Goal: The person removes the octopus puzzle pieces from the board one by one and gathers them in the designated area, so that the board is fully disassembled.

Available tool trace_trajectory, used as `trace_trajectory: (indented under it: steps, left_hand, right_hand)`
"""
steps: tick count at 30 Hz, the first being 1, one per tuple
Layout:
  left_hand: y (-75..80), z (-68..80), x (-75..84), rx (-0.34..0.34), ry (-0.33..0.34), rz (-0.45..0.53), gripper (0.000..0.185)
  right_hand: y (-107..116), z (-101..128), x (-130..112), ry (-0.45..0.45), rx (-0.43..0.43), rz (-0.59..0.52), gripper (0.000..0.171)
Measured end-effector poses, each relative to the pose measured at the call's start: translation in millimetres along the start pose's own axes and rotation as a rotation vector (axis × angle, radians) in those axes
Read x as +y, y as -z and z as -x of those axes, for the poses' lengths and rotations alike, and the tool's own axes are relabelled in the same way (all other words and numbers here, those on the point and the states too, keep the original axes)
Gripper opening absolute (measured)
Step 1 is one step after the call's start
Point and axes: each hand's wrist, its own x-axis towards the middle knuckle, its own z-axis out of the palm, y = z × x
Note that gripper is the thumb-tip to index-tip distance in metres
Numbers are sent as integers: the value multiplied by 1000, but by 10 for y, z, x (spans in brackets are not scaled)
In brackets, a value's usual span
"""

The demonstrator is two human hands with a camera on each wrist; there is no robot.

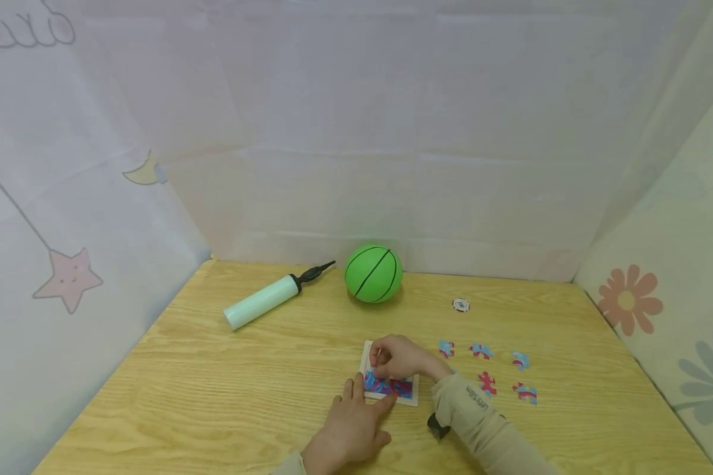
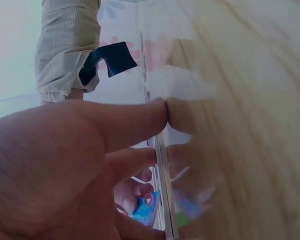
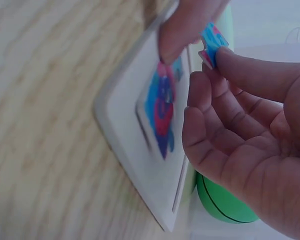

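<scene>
Wooden surface (image 1: 214,382) carries a pump (image 1: 267,300), green ball (image 1: 373,273), puzzle tray (image 1: 416,394), loose pieces (image 1: 487,369), perhaps a token (image 1: 461,305).

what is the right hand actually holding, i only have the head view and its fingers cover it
Observer: In the right wrist view the right hand pinches a blue and pink puzzle piece between thumb and fingertip, just above the puzzle board.
Operator: is the left hand gripping the board
Observer: No. The left wrist view shows the left hand with straight fingers pressing against the board's edge.
Operator: how much of the board is filled
Observer: The right wrist view shows a blue and pink patch in the tray, with white around it; the blur hides the piece count.
</scene>
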Motion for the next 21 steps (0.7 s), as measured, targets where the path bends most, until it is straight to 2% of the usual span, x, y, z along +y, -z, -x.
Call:
trace_trajectory:
  steps: [3, 8, 12, 21]
  left_hand:
    - [8, -6, -2, -18, -3, -9, 61]
    - [16, -8, 1, -30, 1, -31, 62]
    - [9, -14, 2, -25, 6, -54, 62]
    - [1, -22, -8, -21, 29, -40, 63]
  right_hand:
    - [51, 32, -16, -2, 1, -47, 10]
    - [152, 104, -37, 38, 34, -22, 10]
    - [237, 199, -39, 60, 46, -69, 10]
    - [349, 470, 44, 34, 72, -167, 9]
